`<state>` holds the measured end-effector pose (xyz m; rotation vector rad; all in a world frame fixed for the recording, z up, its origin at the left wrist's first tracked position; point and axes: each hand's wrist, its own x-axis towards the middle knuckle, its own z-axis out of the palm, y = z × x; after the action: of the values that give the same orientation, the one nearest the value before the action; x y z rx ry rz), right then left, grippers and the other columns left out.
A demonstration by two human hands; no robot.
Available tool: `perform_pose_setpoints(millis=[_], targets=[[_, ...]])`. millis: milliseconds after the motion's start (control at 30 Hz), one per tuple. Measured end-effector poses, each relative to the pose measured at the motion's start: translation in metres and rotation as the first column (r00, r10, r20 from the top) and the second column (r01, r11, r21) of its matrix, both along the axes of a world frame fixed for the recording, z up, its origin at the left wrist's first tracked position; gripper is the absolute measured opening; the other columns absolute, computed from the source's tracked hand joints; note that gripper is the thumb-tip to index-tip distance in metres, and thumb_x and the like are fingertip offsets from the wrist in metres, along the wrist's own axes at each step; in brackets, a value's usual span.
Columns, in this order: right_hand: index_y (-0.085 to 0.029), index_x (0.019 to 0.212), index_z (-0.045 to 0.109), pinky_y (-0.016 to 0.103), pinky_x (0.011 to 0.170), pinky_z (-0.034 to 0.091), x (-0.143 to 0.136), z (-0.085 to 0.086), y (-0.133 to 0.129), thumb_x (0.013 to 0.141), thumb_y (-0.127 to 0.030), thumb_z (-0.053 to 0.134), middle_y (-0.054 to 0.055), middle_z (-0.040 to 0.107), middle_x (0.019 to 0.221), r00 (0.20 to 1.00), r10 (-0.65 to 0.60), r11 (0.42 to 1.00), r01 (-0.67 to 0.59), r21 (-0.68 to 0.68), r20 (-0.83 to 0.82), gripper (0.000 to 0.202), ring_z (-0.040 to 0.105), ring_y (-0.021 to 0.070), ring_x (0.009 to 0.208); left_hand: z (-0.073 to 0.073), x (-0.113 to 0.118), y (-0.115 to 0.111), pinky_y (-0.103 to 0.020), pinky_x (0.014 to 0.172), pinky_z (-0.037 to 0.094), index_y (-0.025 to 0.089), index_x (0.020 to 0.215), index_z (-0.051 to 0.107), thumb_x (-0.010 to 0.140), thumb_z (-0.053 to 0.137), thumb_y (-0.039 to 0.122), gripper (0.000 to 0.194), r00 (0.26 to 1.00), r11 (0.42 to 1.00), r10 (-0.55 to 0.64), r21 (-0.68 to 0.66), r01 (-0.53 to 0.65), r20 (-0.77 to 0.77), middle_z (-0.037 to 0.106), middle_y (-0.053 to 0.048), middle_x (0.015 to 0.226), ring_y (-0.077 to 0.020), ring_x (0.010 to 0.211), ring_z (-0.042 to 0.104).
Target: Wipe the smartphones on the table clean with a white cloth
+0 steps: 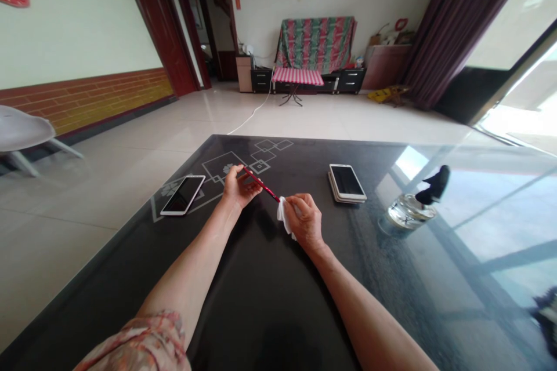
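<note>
My left hand (240, 186) grips a slim red thing (262, 186) by its far-left end, thumb on top and fingers beneath. The red thing is tilted down to the right, above the table, and looks like a phone seen edge-on; its broad faces are hidden. My right hand (305, 217) is closed on a crumpled white tissue (285, 217), which touches the red thing's lower right end. Left of my hands a white-framed phone (183, 195) lies with its dark screen up. To the right, another white phone (347, 180) rests on top of a similar flat device.
The glossy black table (261, 301) has a pale square pattern at its far left corner. A glass jar (409, 211) with a black top stands at the right, near a dark object (546, 319) at the edge. A white chair (26, 130) stands left on the floor.
</note>
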<state>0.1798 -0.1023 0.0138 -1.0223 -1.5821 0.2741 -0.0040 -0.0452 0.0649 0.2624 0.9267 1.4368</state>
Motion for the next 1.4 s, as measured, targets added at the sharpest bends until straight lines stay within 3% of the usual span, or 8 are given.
perform_pose_setpoints(millis=[267, 467, 633, 733, 833, 967, 1167, 1400], targets=[[-0.022, 0.085, 0.069, 0.026, 0.074, 0.049, 0.004, 0.009, -0.005, 0.083, -0.026, 0.057, 0.004, 0.061, 0.089, 0.998, 0.004, 1.000, -0.002, -0.031, 0.070, 0.013, 0.061, 0.0150, 0.080, 0.005, -0.007, 0.000, -0.032, 0.047, 0.053, 0.016, 0.076, 0.056, 0.071, 0.055, 0.037, 0.021, 0.999, 0.999, 0.028, -0.018, -0.028, -0.021, 0.060, -0.008, 0.062, -0.0226, 0.056, 0.063], [-0.020, 0.070, 0.069, 0.027, 0.075, 0.046, 0.011, 0.030, -0.013, 0.087, -0.035, 0.055, 0.003, 0.066, 0.076, 0.925, 0.286, 0.949, -0.237, -0.210, 0.251, 0.026, 0.061, 0.0145, 0.072, 0.005, -0.011, -0.001, -0.028, 0.045, 0.050, 0.017, 0.075, 0.053, 0.072, 0.054, 0.036, 0.019, 0.995, 0.999, 0.045, -0.016, -0.047, -0.092, 0.059, -0.006, 0.058, -0.0208, 0.051, 0.061], [-0.019, 0.073, 0.067, 0.029, 0.077, 0.048, 0.014, 0.043, -0.012, 0.086, -0.035, 0.056, 0.005, 0.067, 0.082, 0.983, 0.131, 0.985, -0.115, -0.130, 0.125, 0.023, 0.062, 0.0171, 0.079, -0.002, -0.005, 0.003, -0.026, 0.044, 0.047, 0.017, 0.079, 0.055, 0.074, 0.053, 0.037, 0.020, 0.981, 0.999, 0.027, -0.021, -0.032, -0.191, 0.059, -0.005, 0.054, -0.0201, 0.047, 0.061], [-0.020, 0.088, 0.070, 0.028, 0.076, 0.049, 0.010, 0.045, -0.010, 0.085, -0.035, 0.060, 0.005, 0.067, 0.091, 0.982, 0.176, 0.981, -0.168, -0.097, 0.072, 0.019, 0.063, 0.0162, 0.079, -0.008, 0.004, 0.005, -0.024, 0.043, 0.045, 0.017, 0.083, 0.058, 0.074, 0.054, 0.037, 0.023, 0.965, 0.999, 0.012, -0.025, -0.020, -0.262, 0.058, -0.004, 0.052, -0.0192, 0.046, 0.060], [-0.020, 0.094, 0.071, 0.025, 0.072, 0.050, 0.006, 0.041, -0.008, 0.085, -0.033, 0.060, 0.005, 0.068, 0.092, 0.970, 0.237, 0.968, -0.230, -0.103, 0.061, 0.019, 0.063, 0.0141, 0.075, -0.014, 0.011, 0.007, -0.024, 0.043, 0.044, 0.016, 0.085, 0.060, 0.072, 0.059, 0.037, 0.026, 0.959, 0.999, 0.008, -0.039, -0.020, -0.284, 0.059, -0.004, 0.053, -0.0182, 0.045, 0.059], [-0.022, 0.092, 0.072, 0.025, 0.072, 0.051, 0.003, 0.028, -0.005, 0.085, -0.029, 0.058, 0.003, 0.070, 0.088, 0.979, 0.198, 0.972, -0.189, -0.137, 0.055, 0.017, 0.065, 0.0140, 0.073, -0.018, 0.015, 0.010, -0.023, 0.043, 0.043, 0.015, 0.081, 0.060, 0.068, 0.068, 0.037, 0.027, 0.948, 0.999, -0.001, -0.049, -0.015, -0.319, 0.059, -0.002, 0.054, -0.0151, 0.043, 0.056], [-0.018, 0.091, 0.073, 0.027, 0.069, 0.052, 0.010, 0.004, 0.006, 0.081, -0.036, 0.061, 0.005, 0.071, 0.086, 0.980, 0.116, 0.957, -0.153, -0.246, -0.160, 0.024, 0.065, 0.0167, 0.073, -0.023, 0.013, 0.014, -0.020, 0.045, 0.043, 0.016, 0.077, 0.061, 0.066, 0.076, 0.033, 0.026, 0.932, 1.000, -0.003, -0.017, -0.004, -0.362, 0.060, 0.001, 0.057, -0.0098, 0.045, 0.054], [-0.015, 0.095, 0.073, 0.032, 0.069, 0.056, 0.021, -0.012, 0.019, 0.073, -0.044, 0.065, 0.006, 0.073, 0.079, 0.904, -0.008, 0.845, -0.223, -0.486, -0.428, 0.038, 0.067, 0.0195, 0.070, -0.033, 0.013, 0.017, -0.020, 0.049, 0.047, 0.013, 0.068, 0.056, 0.071, 0.064, 0.006, 0.011, 0.939, 0.998, 0.035, -0.040, -0.052, -0.343, 0.057, 0.001, 0.052, -0.0086, 0.046, 0.054]])
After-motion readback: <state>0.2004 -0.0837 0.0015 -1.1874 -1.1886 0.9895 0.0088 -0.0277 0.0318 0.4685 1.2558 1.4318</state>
